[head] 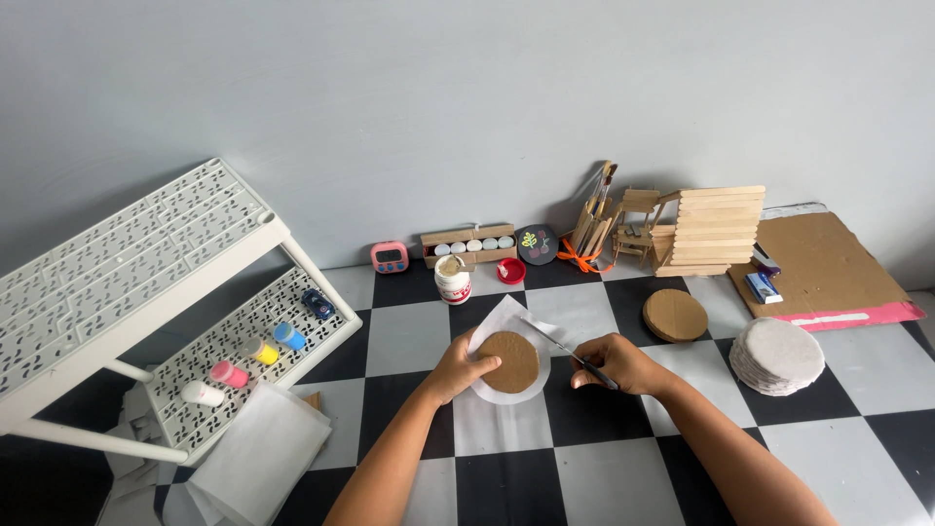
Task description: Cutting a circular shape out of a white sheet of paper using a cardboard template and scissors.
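My left hand pinches a brown cardboard disc together with the white paper sheet that lies under it, both lifted a little above the checkered floor. My right hand grips a pair of scissors. Their blades point left and up and meet the paper's edge beside the disc. The paper sticks out past the disc on its top and right sides.
A second cardboard disc and a stack of white paper rounds lie to the right. A glue jar, wooden stick stacks, a flat cardboard sheet and a white rack with small paint bottles surround the spot.
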